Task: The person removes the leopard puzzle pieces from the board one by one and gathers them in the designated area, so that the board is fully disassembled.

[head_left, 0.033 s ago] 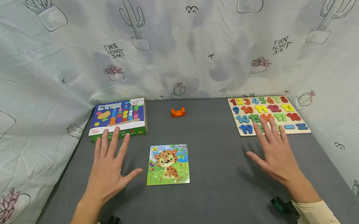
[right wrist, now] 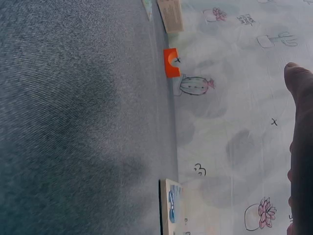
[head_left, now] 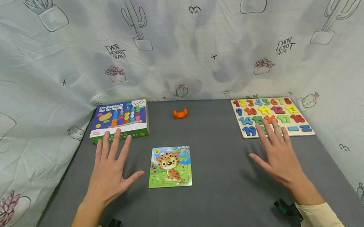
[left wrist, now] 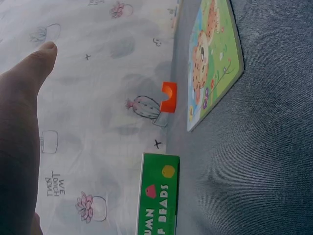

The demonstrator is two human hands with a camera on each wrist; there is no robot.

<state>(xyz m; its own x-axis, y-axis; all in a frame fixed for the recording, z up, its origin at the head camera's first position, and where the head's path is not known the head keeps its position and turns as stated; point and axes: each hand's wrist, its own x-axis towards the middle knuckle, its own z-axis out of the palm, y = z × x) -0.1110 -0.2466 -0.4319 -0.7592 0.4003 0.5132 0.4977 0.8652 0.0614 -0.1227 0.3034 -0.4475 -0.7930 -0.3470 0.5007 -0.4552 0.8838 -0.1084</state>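
My left hand point(head_left: 110, 176) hovers above the grey table with its fingers spread, holding nothing. Just beyond its fingertips lies a bead-set box point(head_left: 119, 120), blue on top with a green side. Between the two hands, nearer the left thumb, a leopard picture puzzle point(head_left: 169, 167) rests flat on the cloth. My right hand point(head_left: 281, 155) is also raised with spread fingers and nothing in it. In the head view its fingertips overlap the near edge of a number puzzle board point(head_left: 293, 119), hiding a few numerals. The left wrist view shows the left thumb point(left wrist: 41, 61) well apart from everything.
A small orange notched block point(head_left: 180, 114) sits at the back middle of the table point(head_left: 221, 203). Behind and at both sides hangs a white curtain point(head_left: 175, 32) printed with cacti. Dark straps with black devices point(head_left: 287, 208) are at both wrists.
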